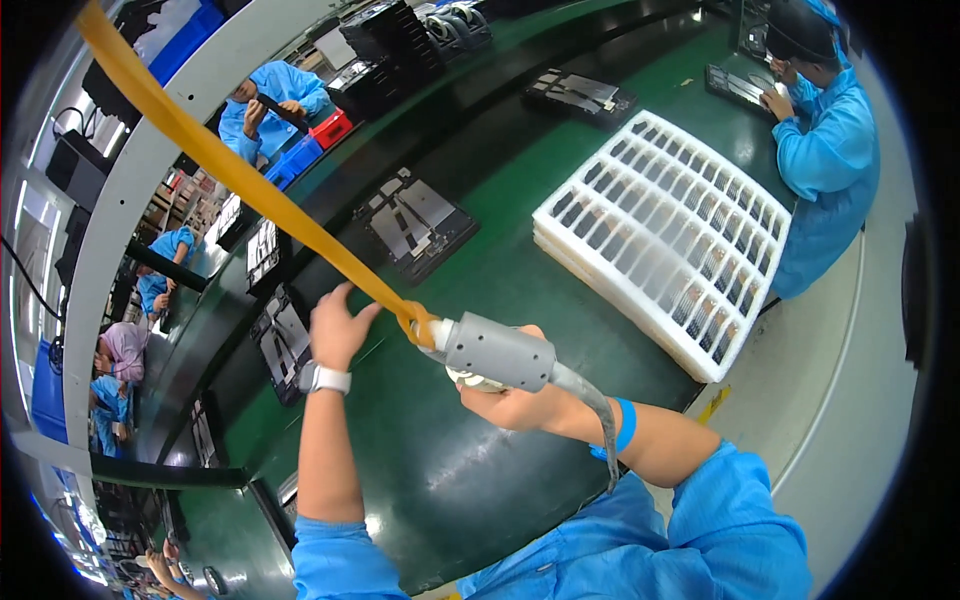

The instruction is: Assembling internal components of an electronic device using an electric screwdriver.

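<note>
In the head view, the right hand, at the centre, curls around a grey perforated cylindrical tool, its fingers partly hidden beneath, so how firmly it grips cannot be told. The tool hangs from a taut orange fabric strap running to the upper left of the frame; if the grip loosened, the strap could swing it across the bench. A grey cable drops past the blue wristband toward the lower right and could snag there as the arm turns. Left of centre, the left hand is open, fingers spread, with nothing visible in it, just beside a flat black device with silver-grey inner parts; whether they touch is unclear. A careless sweep might nudge that device along the smooth green bench top. The white plastic slotted rack, right of centre, sits near the bench edge, so an elbow bump could shift it.
</note>
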Demonstrator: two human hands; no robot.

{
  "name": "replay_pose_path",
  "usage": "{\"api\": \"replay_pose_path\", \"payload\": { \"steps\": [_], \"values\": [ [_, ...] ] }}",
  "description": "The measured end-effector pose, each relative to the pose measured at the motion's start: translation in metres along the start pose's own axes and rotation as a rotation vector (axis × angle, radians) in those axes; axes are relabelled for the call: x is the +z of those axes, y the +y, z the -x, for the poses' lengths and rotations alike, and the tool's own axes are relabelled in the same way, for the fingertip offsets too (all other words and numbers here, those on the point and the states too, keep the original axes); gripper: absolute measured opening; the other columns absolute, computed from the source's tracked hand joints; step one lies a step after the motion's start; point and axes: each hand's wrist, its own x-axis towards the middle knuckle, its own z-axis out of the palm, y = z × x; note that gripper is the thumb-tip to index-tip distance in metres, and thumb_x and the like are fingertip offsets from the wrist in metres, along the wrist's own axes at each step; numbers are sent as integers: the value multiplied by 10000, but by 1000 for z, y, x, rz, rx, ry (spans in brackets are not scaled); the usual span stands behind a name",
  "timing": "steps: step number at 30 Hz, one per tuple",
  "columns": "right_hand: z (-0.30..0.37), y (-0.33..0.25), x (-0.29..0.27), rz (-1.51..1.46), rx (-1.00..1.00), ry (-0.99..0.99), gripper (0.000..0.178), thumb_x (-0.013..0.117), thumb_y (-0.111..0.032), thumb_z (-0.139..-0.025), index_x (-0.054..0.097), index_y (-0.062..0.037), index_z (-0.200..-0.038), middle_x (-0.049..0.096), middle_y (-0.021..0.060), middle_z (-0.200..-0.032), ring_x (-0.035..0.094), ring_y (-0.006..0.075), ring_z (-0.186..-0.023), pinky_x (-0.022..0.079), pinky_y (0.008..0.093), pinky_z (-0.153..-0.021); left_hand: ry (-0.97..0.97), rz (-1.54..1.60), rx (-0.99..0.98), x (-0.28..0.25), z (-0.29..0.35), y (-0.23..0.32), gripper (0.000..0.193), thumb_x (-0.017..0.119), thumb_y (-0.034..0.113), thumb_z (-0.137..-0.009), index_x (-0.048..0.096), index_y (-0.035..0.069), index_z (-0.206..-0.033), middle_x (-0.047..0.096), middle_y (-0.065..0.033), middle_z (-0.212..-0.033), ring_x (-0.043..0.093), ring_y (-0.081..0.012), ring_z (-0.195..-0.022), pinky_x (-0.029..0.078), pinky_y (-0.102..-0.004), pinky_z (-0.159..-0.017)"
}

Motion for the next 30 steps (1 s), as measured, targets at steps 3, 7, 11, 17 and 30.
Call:
{"api": "replay_pose_path", "payload": {
  "steps": [3, 7, 11, 17, 30],
  "values": [
    [5, -4, -4, -20, -13, -37, 199, 713, -26, -714, 695, -14, -912, 680, 128, -710, 691, 261, -604, 530, 307, -581, -196, 189, -49, 48, -22, 28, 1021, 787, 630, -742, 423, 74, -1518, 483, -341, -1446, 445, -484, -1370, 366, -482, -1139],
    [5, -4, -15, 62, -24, -47, 234, 775, -73, -717, 699, -18, -931, 692, 124, -745, 702, 262, -633, 533, 308, -598, -25, 31, -89, 86, -32, 64, 897, 784, 517, -802, 459, 30, -1480, 481, -359, -1422, 391, -536, -1367, 322, -524, -1152],
    [-4, 6, -8, 52, 0, -41, 265, 791, -104, -704, 706, -30, -944, 682, 141, -754, 687, 273, -646, 525, 324, -612, 277, 606, 18, 110, -48, 27, 664, 790, 361, -836, 599, -29, -1338, 548, -309, -1383, 497, -409, -1332, 375, -463, -1131],
    [-14, 13, -3, -178, 46, 62, 142, 671, 2, -764, 665, -3, -906, 670, 42, -762, 595, 94, -648, 481, 291, -578, 150, 1644, -467, 48, -73, 23, 421, 626, 32, -945, 530, -38, -1348, 596, -149, -1274, 589, -277, -1152, 479, -482, -987],
    [30, -17, 2, -215, 370, 103, 221, 610, 54, -848, 595, 58, -1069, 575, 74, -713, 527, 119, -570, 438, 274, -520, 266, 1563, -689, -32, 230, 57, 459, 629, 61, -985, 487, -87, -1396, 621, -148, -1306, 631, -180, -1124, 501, -301, -965]
  ]
}}
